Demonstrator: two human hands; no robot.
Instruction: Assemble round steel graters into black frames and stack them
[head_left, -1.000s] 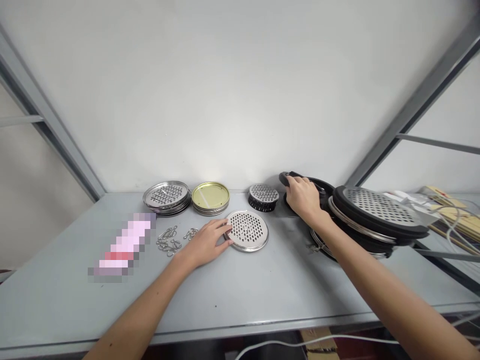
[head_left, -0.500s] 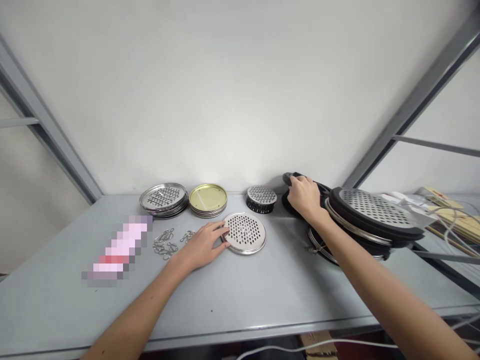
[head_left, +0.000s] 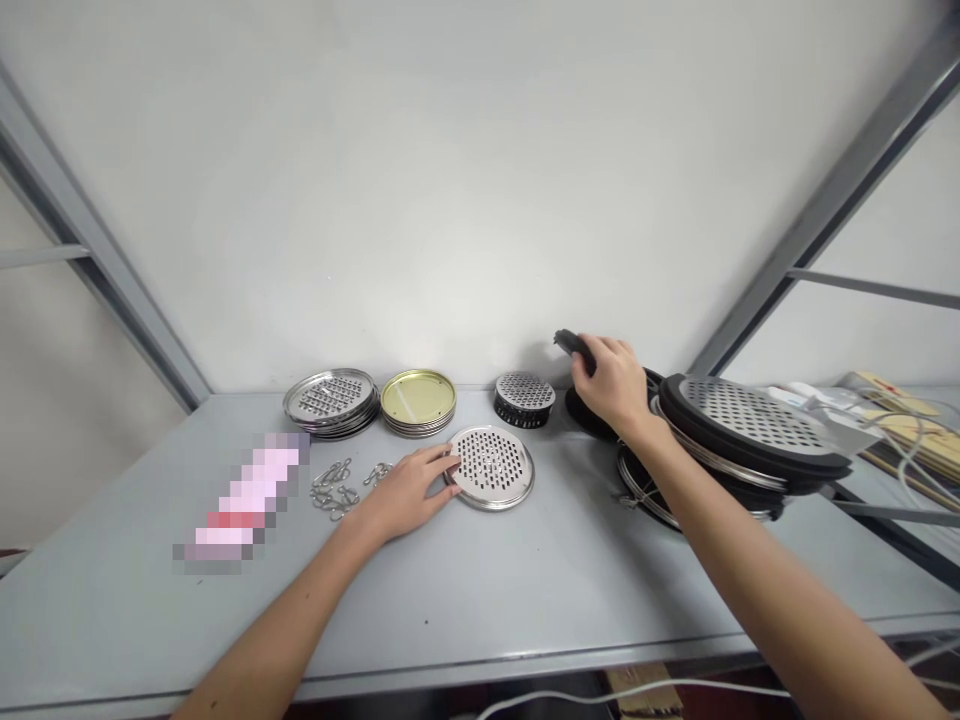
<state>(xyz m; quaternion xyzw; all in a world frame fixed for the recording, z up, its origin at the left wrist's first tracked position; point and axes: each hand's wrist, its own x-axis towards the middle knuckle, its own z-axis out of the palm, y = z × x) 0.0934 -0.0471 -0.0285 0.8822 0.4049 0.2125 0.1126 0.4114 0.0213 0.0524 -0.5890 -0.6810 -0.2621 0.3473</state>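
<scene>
My left hand point(head_left: 411, 488) rests on the table with its fingers spread, the fingertips touching the left rim of a round silver perforated metal plate point(head_left: 495, 468). My right hand point(head_left: 613, 385) is closed around a black piece point(head_left: 576, 350), of which only a dark end sticks out past the fingers; its full shape is hidden. This hand is raised above black round parts point(head_left: 589, 412) lying by the wall. Just behind the silver plate stands a short stack of small perforated discs with black sides point(head_left: 523, 398).
Silver perforated plates point(head_left: 331, 400) and gold-coloured round lids point(head_left: 418, 398) stand stacked by the wall. Loose metal clips point(head_left: 335, 490) lie beside a blurred pink item point(head_left: 247, 500). Larger black-rimmed round pieces point(head_left: 757, 425) are piled at right, near the metal frame point(head_left: 817, 200) and white cables point(head_left: 907, 450).
My right hand has lifted slightly, raising the black piece off the black parts beneath it. My left hand stays at the silver plate. The view has shifted a little.
</scene>
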